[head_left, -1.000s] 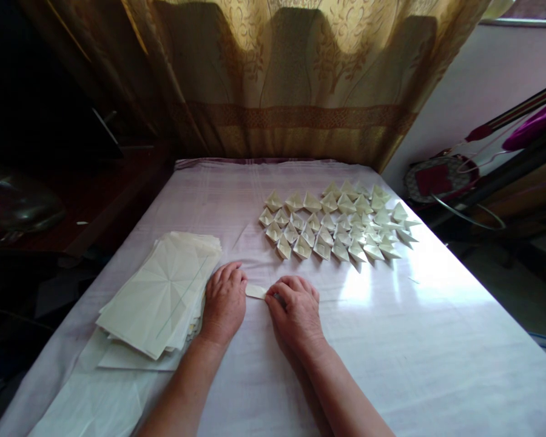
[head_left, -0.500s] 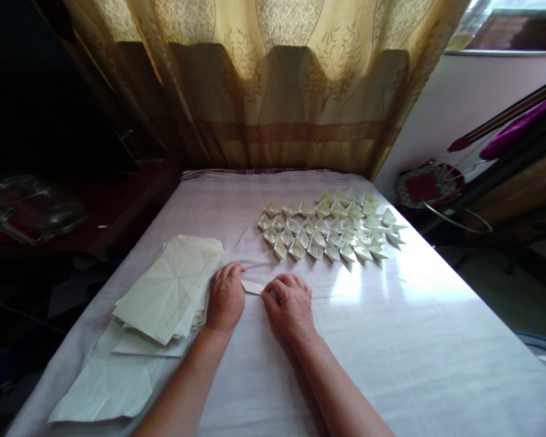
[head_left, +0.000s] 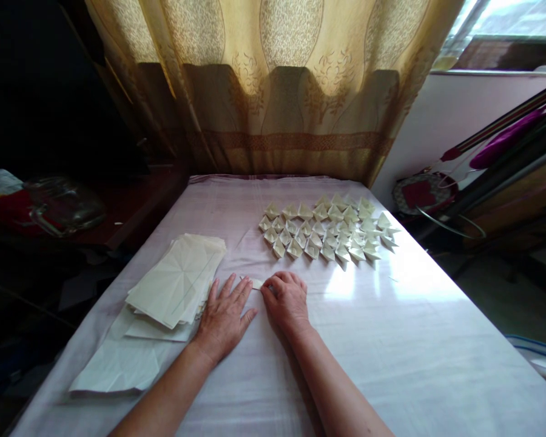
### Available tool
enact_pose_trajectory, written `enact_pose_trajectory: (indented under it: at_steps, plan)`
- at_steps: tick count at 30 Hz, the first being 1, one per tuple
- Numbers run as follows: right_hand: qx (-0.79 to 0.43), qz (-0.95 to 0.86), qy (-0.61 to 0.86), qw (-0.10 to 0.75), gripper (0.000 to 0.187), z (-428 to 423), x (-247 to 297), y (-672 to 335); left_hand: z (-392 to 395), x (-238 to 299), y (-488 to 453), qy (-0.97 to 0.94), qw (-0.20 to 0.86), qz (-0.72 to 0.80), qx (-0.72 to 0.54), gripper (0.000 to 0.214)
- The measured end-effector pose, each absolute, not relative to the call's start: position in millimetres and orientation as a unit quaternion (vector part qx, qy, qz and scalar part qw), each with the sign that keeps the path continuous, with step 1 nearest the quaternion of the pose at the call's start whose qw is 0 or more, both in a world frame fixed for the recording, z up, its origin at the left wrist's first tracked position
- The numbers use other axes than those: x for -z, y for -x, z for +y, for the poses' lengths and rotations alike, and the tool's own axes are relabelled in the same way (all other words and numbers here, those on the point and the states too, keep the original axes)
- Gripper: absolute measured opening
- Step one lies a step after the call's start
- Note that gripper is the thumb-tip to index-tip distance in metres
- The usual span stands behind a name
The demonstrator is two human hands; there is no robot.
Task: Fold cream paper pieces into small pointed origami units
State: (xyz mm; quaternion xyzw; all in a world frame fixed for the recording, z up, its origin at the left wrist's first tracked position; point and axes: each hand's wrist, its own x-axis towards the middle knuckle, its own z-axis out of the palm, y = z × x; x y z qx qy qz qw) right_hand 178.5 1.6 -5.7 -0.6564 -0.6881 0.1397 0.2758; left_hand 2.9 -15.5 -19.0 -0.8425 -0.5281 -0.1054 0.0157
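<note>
A small folded piece of paper [head_left: 256, 283] lies on the cloth between my hands, partly covered by them. My right hand [head_left: 286, 297] pinches its right end with bent fingers. Flat on the cloth, fingers stretched, my left hand [head_left: 225, 312] touches the paper's left end with its fingertips. Just left of that hand is a stack of creased paper sheets [head_left: 177, 279], with a larger sheet [head_left: 118, 364] under it. Beyond my right hand stand several rows of folded paper boats [head_left: 318, 233].
A pale checked cloth [head_left: 391, 364] covers the table. A patterned curtain [head_left: 282, 109] hangs at the far edge. A clear plastic-wrapped thing [head_left: 66, 203] sits on a dark red surface at left; a round bag [head_left: 423, 191] is beyond the right edge.
My left hand has opened from a curled grip and now lies flat with fingers spread. My right hand keeps its pinch on the folded paper. The camera view has shifted slightly.
</note>
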Motion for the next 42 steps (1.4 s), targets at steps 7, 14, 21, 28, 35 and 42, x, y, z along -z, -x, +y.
enact_pose_trajectory:
  at_steps: [7,14,21,28,35,42]
  plan:
    - [-0.091,-0.754,0.608,0.233,0.030,-4,9,-174,-20,16,-9,0.829,0.028,-0.548,0.107,0.046]
    - [-0.114,-0.813,0.557,0.126,0.046,-15,6,-181,-19,15,-11,0.823,0.036,-0.555,0.116,0.043]
    - [-0.107,-0.786,0.597,0.117,0.048,-25,9,-189,-17,11,-11,0.827,0.033,-0.550,0.117,0.042]
    - [-0.109,-0.762,0.627,0.120,0.047,-31,8,-188,-16,8,-13,0.827,0.036,-0.546,0.126,0.038]
    - [-0.086,-0.733,0.658,0.149,0.048,-33,13,-191,-1,2,-17,0.824,0.053,-0.531,0.191,0.018]
    - [-0.088,-0.714,0.655,0.232,0.044,-28,21,-199,10,0,-18,0.825,0.054,-0.517,0.223,0.016]
